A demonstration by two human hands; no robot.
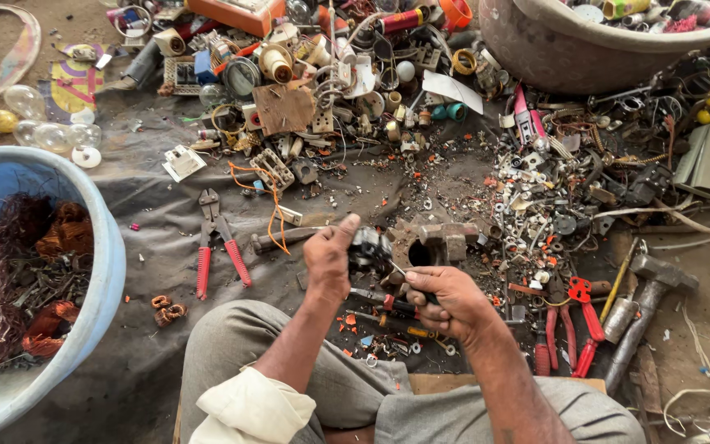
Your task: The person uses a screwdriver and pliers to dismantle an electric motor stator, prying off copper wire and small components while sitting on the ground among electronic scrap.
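Down on the grey tarp, between the knees, is where it's all happening. Left hand is wrapped around a small dark metal part, fingers curled tight on it, thumb up on top. Right hand is closed around a thin screwdriver, with the tip poking into the part's underside. I think it's some little motor or switch body, but it's too dark and hidden by fingers to be sure.

If you're doing this kind of prying, I'd say keep the part braced hard in the palm, keep the shaft angled away from the holding fingers, and go with short twists instead of 1 big shove, since a slip looks like the main risk.

Stuff around it:
- red-handled pliers lying flat to the left, well apart from the hands
- a heavy steel hammer on the right, near red-handled cutters
- a blue plastic tub with tangled coppery wire, fuzzy and springy looking
- a gritty spread of white plastic bits and rusty screws
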